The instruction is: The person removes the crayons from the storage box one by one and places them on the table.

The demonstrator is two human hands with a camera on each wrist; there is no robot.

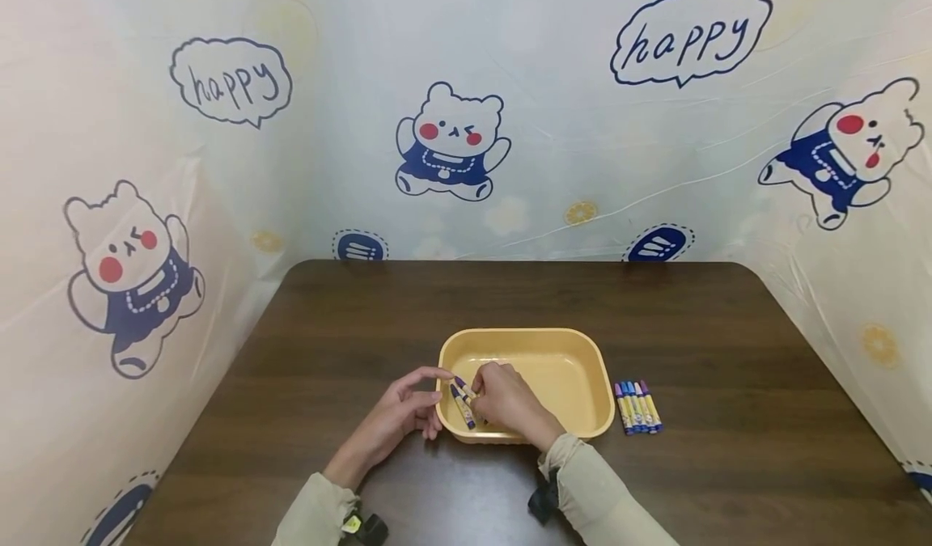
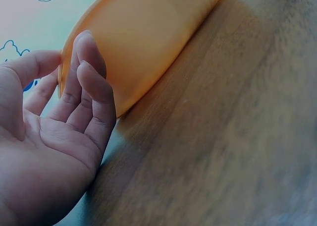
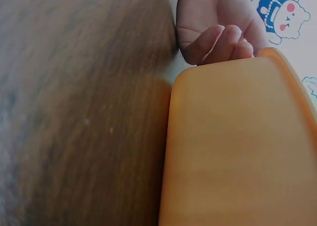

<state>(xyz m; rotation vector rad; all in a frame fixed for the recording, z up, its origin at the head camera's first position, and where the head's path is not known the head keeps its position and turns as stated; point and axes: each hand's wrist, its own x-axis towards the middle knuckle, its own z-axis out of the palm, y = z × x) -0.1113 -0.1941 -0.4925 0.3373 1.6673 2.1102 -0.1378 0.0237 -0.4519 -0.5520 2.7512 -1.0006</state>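
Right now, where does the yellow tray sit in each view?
Head: yellow tray just right of centre, lower half, seen from above.
Left wrist: upper middle, outer wall showing, cut off by the top edge.
Right wrist: lower right, running off the bottom and right edges.
Shared landmark: dark wooden table.

"happy" on the pale backdrop, twice; in the left speech bubble; in the right speech bubble

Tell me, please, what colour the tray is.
Yellow; the tray shows best in the head view.
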